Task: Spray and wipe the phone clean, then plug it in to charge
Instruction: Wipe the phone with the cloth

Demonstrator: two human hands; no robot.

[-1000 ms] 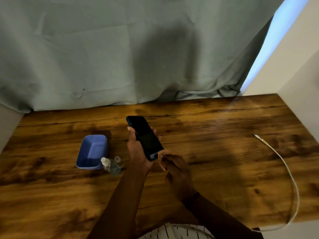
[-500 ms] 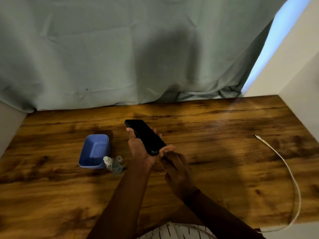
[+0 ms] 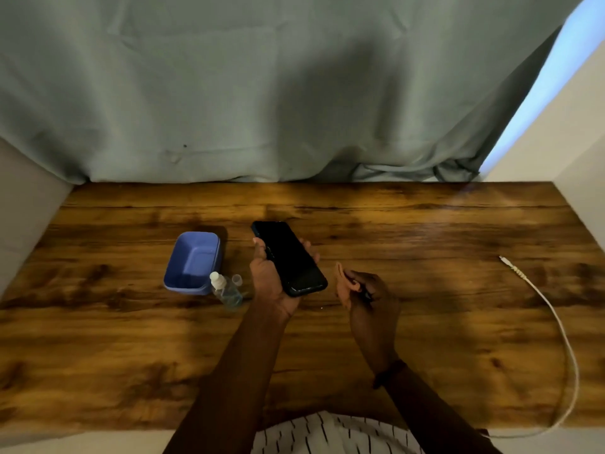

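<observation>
A black phone with a dark screen lies tilted in my left hand, which grips it above the middle of the wooden table. My right hand hovers just right of the phone's near end, apart from it, fingers curled and holding nothing that I can see. A small clear spray bottle with a white nozzle lies on the table left of my left hand, its clear cap beside it. A white charging cable curves along the table's right side, plug end pointing toward the centre.
A blue plastic tub stands left of the bottle. A grey-green curtain hangs behind the table's far edge. White walls close in on both sides. My striped clothing shows at the near edge.
My right hand has pulled away from the phone's near end toward the right. The phone has tilted flatter in my left hand.
</observation>
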